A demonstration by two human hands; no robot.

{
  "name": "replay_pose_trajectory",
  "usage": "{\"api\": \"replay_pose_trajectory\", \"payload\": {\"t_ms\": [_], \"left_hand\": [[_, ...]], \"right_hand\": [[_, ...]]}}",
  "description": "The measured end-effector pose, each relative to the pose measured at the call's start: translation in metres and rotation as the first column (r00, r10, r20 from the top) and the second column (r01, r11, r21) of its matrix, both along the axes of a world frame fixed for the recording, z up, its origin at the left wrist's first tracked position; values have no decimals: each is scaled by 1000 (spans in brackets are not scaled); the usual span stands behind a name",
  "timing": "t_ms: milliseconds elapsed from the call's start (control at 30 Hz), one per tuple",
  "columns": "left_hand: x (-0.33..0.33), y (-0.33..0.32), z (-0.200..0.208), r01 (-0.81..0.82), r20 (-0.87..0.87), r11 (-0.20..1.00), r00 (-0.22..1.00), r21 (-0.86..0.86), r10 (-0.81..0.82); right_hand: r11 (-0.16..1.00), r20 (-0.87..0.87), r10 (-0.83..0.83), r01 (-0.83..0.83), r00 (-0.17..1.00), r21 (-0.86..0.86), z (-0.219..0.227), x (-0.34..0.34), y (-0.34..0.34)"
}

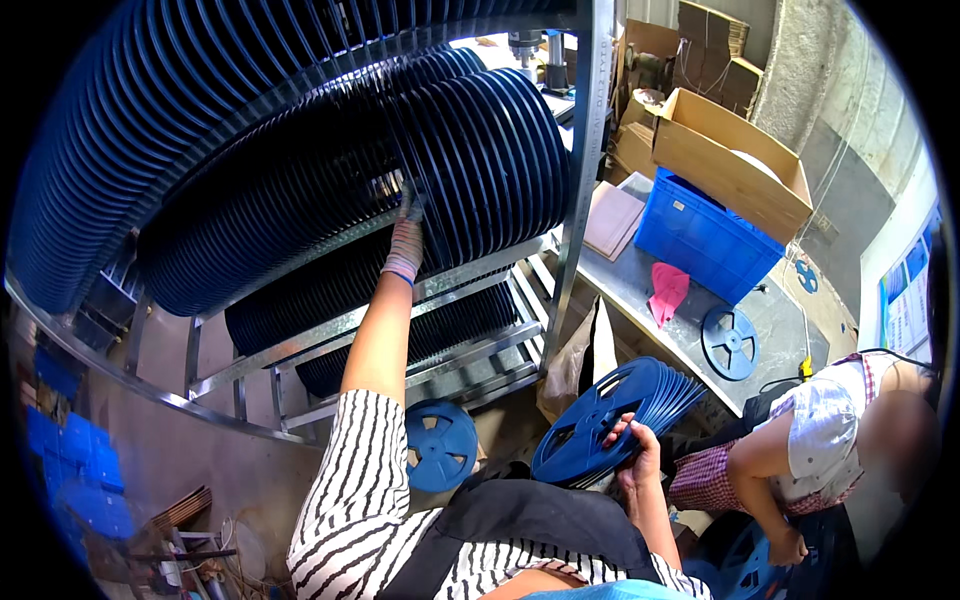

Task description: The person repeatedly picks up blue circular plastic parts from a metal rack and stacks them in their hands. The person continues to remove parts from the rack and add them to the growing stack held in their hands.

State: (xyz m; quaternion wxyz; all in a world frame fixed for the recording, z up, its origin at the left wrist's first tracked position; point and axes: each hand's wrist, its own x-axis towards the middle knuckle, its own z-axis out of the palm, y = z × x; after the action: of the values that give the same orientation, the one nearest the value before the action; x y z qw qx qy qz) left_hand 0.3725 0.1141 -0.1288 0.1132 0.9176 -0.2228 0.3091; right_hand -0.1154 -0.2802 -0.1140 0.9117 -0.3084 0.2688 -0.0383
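Reaching up and forward, my left hand (405,245) wears a pale glove and touches the row of dark blue reels (480,160) on the metal rack. Its fingers go into the shadowed gap between two groups of reels, so their grip is hidden. Low on the right, my right hand (640,455) is closed on a tilted stack of blue plastic reels (590,425), fingers through an opening in the front one. Between my arms, a single blue reel (440,445) stands low down, beyond my body.
The metal rack (580,200) carries several rows of reels. On the right, a grey table (690,345) holds a blue crate (700,235), an open cardboard box (735,150), a pink cloth (668,292) and one reel (730,343). A co-worker (820,430) is close at my right.
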Motion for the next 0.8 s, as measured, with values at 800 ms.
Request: {"api": "replay_pose_trajectory", "payload": {"t_ms": [800], "left_hand": [[-277, -53, 137, -167, 156, -295, 560, -941, -814]], "right_hand": [[987, 97, 136, -126, 986, -103, 4, 5, 27]]}}
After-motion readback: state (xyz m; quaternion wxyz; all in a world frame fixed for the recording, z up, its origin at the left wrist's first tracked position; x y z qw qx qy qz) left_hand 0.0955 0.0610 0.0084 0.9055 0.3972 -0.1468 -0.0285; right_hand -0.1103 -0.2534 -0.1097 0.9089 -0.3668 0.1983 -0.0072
